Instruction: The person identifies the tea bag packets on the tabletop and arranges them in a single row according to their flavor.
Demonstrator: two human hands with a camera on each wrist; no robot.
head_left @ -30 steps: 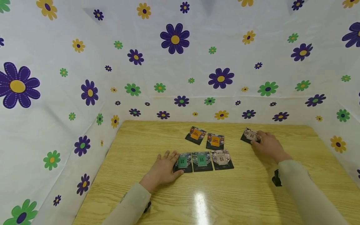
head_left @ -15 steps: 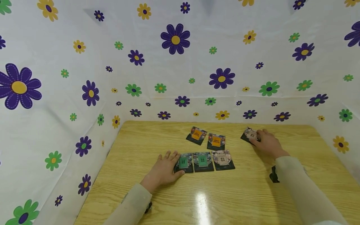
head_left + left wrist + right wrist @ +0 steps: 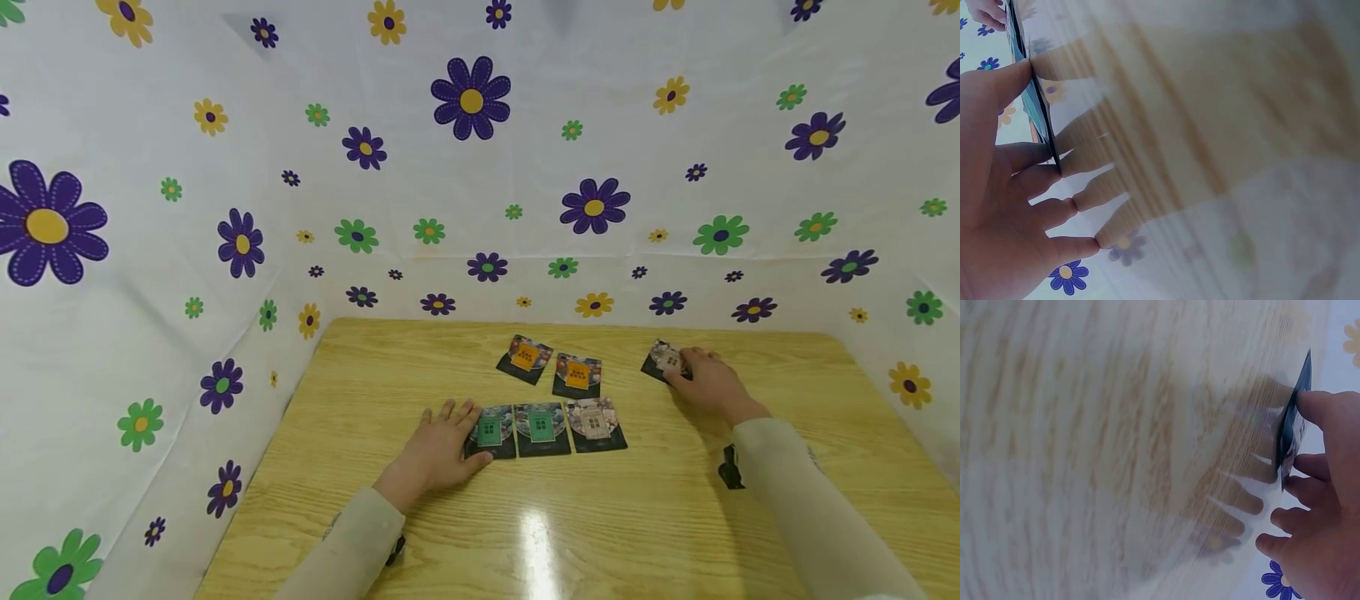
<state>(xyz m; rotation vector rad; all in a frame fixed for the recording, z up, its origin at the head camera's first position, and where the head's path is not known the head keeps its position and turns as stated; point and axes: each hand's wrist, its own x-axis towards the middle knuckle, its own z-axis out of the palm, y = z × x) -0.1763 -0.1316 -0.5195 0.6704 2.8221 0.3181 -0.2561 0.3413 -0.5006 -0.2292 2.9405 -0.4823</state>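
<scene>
My left hand (image 3: pixel 435 450) rests with fingers spread at the left end of a row, its thumb and fingertips touching a packet with a green label (image 3: pixel 490 428). Beside that packet lie another green-labelled packet (image 3: pixel 541 427) and a beige-labelled packet (image 3: pixel 597 422). My right hand (image 3: pixel 712 385) holds a second beige-labelled packet (image 3: pixel 663 357) at the back right, thumb on its near part and fingertips at its far side. In the right wrist view that packet (image 3: pixel 1289 428) shows nearly edge-on between thumb and fingers. All the packets are small, square and dark along one edge.
Two orange-labelled packets (image 3: pixel 525 358) lie askew behind the row. The wood-grained table (image 3: pixel 600 517) is glossy and reflects light. A white sheet with printed flowers (image 3: pixel 420 183) stands round its back and sides. Black straps (image 3: pixel 731 468) show under the sleeves.
My right hand has barely shifted at the beige-labelled packet. The left hand and the other packets keep their places; the head view moves slightly.
</scene>
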